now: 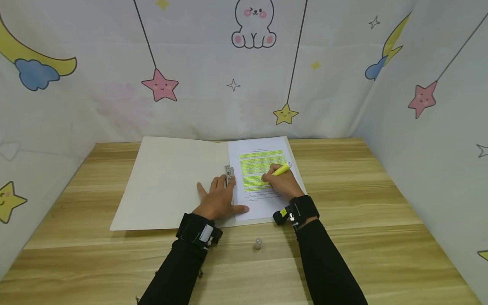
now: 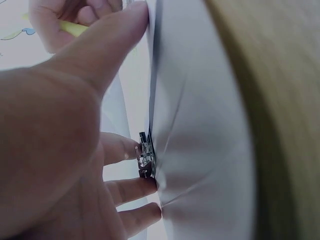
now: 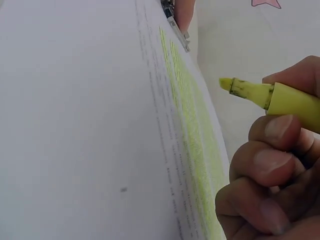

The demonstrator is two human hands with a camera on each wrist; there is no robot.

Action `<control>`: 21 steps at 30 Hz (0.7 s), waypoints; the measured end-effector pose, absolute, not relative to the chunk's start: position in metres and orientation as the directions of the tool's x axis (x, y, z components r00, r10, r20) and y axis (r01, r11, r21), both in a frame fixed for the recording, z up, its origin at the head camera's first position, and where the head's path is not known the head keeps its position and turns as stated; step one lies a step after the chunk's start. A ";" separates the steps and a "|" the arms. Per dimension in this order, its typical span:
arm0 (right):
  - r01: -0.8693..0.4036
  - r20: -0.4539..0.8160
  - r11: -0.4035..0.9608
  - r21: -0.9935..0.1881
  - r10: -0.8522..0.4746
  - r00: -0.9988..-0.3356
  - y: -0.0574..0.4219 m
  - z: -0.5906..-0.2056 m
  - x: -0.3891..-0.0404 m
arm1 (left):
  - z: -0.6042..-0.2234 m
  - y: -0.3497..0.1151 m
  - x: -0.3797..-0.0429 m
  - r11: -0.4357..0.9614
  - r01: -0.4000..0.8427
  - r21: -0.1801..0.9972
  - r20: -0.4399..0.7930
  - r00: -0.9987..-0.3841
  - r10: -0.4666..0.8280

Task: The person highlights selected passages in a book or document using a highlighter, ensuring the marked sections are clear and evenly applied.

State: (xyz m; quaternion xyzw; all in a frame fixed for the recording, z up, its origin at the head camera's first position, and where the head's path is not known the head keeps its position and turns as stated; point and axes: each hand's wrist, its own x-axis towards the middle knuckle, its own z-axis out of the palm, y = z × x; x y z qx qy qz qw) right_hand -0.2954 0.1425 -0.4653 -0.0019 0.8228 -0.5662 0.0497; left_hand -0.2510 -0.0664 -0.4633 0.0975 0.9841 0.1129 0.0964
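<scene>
My right hand pinches a yellow highlighter over a printed sheet. In the right wrist view the highlighter's chisel tip is uncapped and shows apart from the paper. Most of the text lines carry yellow marking; the lowest few lines are plain. With fingers spread, my left hand lies flat across the open folder, its thumb on the sheet's lower left part. The left fingers reach the metal clip at the folder's spine, which holds the sheet's left edge.
A small clear, roundish object lies on the wooden table in front of the folder, between the forearms. Cloth walls with printed stars stand behind and on both sides of the table.
</scene>
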 end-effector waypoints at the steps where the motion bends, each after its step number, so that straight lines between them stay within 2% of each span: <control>1: 0.050 -0.077 0.364 -0.930 -0.059 -0.995 0.141 -0.464 -0.295 | -0.463 -0.066 -0.251 0.955 0.171 0.241 -0.168 -0.962 0.214; 21: -0.018 -0.037 0.529 -0.848 -0.092 -0.995 0.123 -0.465 -0.288 | -0.462 -0.070 -0.251 0.949 0.173 0.264 -0.174 -0.959 0.223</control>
